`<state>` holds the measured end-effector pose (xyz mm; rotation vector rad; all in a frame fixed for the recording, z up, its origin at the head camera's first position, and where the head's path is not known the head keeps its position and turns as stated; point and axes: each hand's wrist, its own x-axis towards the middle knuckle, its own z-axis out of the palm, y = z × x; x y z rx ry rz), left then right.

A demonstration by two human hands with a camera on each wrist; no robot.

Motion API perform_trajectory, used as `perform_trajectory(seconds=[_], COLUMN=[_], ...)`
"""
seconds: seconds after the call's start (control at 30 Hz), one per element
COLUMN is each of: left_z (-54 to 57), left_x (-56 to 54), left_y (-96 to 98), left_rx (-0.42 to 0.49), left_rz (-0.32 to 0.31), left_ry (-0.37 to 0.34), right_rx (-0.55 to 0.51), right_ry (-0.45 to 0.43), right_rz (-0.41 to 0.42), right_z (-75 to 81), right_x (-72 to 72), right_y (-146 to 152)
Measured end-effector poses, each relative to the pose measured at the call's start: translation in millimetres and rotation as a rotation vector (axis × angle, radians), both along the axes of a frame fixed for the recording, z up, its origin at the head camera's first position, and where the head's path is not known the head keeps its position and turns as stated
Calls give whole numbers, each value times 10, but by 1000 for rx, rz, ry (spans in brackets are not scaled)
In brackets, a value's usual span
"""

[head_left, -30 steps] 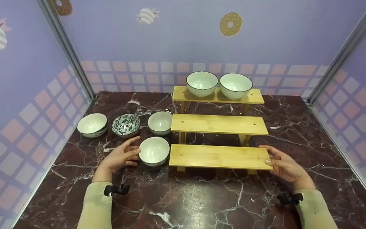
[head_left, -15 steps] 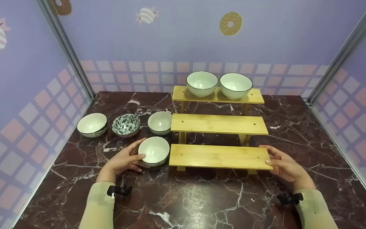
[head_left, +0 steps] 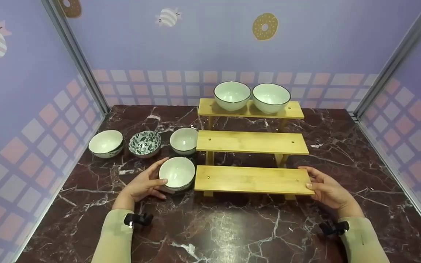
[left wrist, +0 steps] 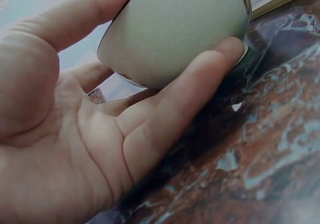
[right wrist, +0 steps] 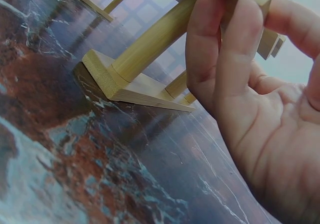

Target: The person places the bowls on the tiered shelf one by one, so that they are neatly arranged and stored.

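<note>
My left hand (head_left: 143, 185) holds a white bowl (head_left: 177, 172) by its left side, the thumb over the rim and the other fingers around the outside. In the left wrist view, fingers spread under the curved wall of this bowl (left wrist: 172, 31). My right hand (head_left: 330, 191) grips the right end of the lowest board of a three-step wooden display rack (head_left: 252, 179), thumb on top. Seen from the right wrist, the fingertips touch the board's underside near a round leg (right wrist: 155, 38). The held bowl stands close beside the rack's left end.
Two white bowls with dark rims, a left one (head_left: 232, 96) and a right one (head_left: 271, 98), sit on the top board. Left of the rack are another white bowl (head_left: 184, 140), a green-patterned bowl (head_left: 144, 143) and a further white bowl (head_left: 106, 141). Patterned walls enclose the marbled table (head_left: 232, 233).
My left hand has moved slightly right and closed around the bowl, its thumb now over the rim. The bowl has hardly shifted. My right hand stays on the rack.
</note>
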<state>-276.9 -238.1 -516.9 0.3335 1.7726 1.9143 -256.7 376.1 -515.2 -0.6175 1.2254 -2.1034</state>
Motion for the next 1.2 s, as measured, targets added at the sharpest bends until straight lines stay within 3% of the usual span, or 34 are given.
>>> perform_trajectory(seconds=[0.43,1.0,1.2], left_z=[-29,16,81], left_x=[3,17,33], left_y=[9,-45,-70], left_rx=[25,-7,9], left_rz=[18,43,57], left_ry=[24,43,46], right_rx=[7,2,-4], right_ry=[-7,-4,-2], right_rz=[-15,-17,-13], right_z=[-2,12,12], right_x=[7,8,8], right_y=[0,-11,-14])
